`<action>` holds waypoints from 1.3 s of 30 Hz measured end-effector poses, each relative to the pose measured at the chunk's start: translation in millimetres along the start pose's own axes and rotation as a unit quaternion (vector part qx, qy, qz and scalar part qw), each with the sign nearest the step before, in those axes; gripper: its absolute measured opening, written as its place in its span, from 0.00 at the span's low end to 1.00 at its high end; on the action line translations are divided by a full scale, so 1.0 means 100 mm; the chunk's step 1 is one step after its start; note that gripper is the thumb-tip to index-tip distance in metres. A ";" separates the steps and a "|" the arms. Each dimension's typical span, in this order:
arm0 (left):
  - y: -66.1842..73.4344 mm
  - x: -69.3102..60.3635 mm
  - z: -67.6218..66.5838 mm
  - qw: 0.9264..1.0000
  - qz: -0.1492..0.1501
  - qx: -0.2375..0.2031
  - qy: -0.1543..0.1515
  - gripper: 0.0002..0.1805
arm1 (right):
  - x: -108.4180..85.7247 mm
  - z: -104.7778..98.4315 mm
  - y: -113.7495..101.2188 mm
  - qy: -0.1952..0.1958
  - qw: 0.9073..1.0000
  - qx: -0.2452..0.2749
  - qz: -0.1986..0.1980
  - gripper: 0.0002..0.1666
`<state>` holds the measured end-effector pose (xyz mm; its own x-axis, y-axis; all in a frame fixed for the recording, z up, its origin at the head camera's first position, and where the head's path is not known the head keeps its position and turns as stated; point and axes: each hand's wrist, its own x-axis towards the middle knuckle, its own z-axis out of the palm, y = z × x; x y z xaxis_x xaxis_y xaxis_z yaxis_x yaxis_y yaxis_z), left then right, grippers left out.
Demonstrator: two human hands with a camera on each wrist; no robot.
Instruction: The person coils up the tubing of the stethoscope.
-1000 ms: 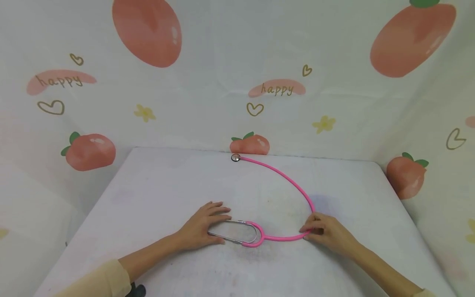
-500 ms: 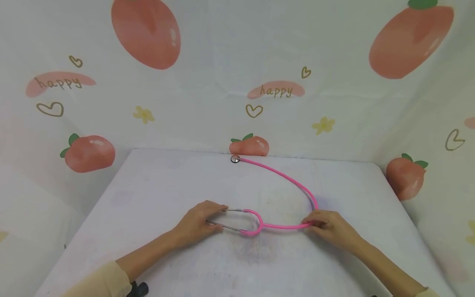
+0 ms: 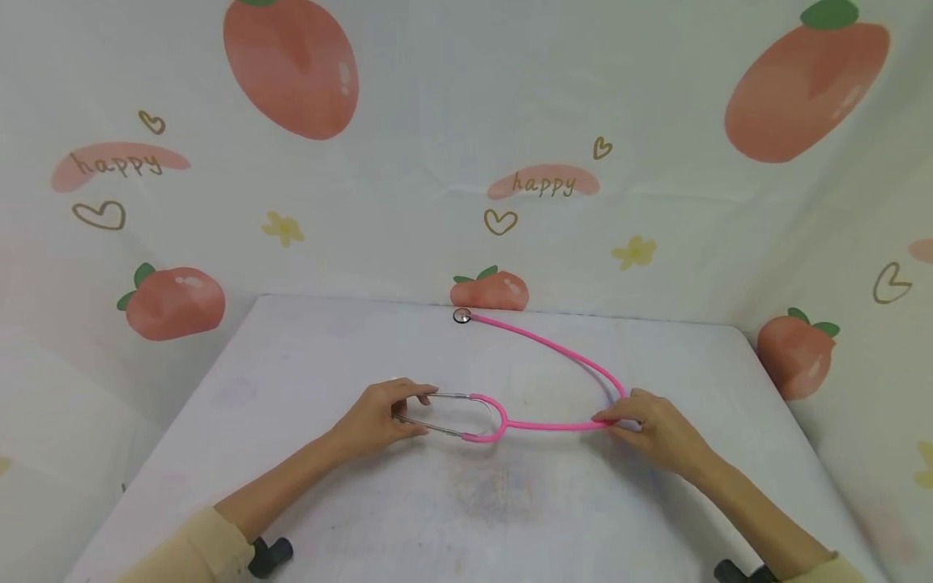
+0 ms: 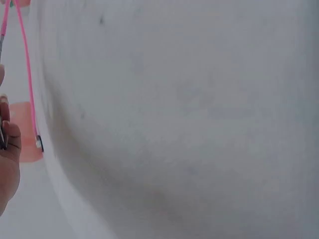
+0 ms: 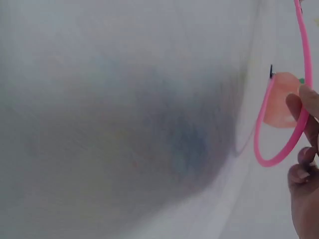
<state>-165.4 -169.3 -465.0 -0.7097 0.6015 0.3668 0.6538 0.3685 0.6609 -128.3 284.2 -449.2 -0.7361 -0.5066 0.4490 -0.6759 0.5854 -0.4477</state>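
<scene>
A stethoscope with pink tubing is held between both hands in the head view. My left hand grips its metal ear tubes at the earpiece end, with fingers and thumb on either side. My right hand pinches the pink tube partway along, where it bends back. From there the tube runs to the chest piece, which lies near the table's far edge. In the right wrist view the tubing passes between thumb and fingers and loops below them. Only part of the left hand shows in the left wrist view.
The white table has faint stains. A white cloth printed with peaches and the word "happy" hangs behind and at the sides. Black devices show beneath both forearms.
Both hands have risen from the table, lifting the ear tubes and the near part of the tubing. The chest piece has stayed at the far edge.
</scene>
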 end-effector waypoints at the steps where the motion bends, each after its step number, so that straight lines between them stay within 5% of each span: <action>1: -0.01 0.01 -0.02 1.000 0.002 -0.002 0.000 0.31 | 0.03 -0.01 0.00 0.009 1.000 -0.005 -0.012 0.24; 4: -0.02 0.04 -0.06 1.000 0.009 -0.005 0.000 0.31 | 0.10 -0.05 0.03 0.037 0.998 0.001 -0.043 0.10; 8: -0.03 0.06 -0.09 1.000 0.013 -0.005 0.005 0.31 | 0.18 -0.09 0.07 0.036 0.997 0.044 -0.057 0.10; 12: -0.03 0.09 -0.14 1.000 0.008 -0.015 0.013 0.31 | 0.25 -0.13 0.00 0.012 0.994 0.105 -0.015 0.24; 18: -0.04 0.13 -0.17 1.000 0.003 -0.022 0.012 0.31 | 0.38 -0.20 -0.16 0.019 0.988 0.147 0.052 0.18; 28: -0.02 0.26 -0.20 1.000 0.029 0.003 0.008 0.31 | 0.62 -0.26 -0.17 0.053 0.981 0.181 0.039 0.17; 39: 0.11 0.49 -0.25 0.999 0.020 0.033 -0.023 0.33 | 0.97 -0.30 -0.28 0.064 0.972 0.221 0.041 0.16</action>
<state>-199.5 -153.9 -423.1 -0.6708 0.6484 0.3599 0.6984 0.3890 0.6008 -179.9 237.6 -370.3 -0.7970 -0.3705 0.4770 -0.5849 0.2764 -0.7626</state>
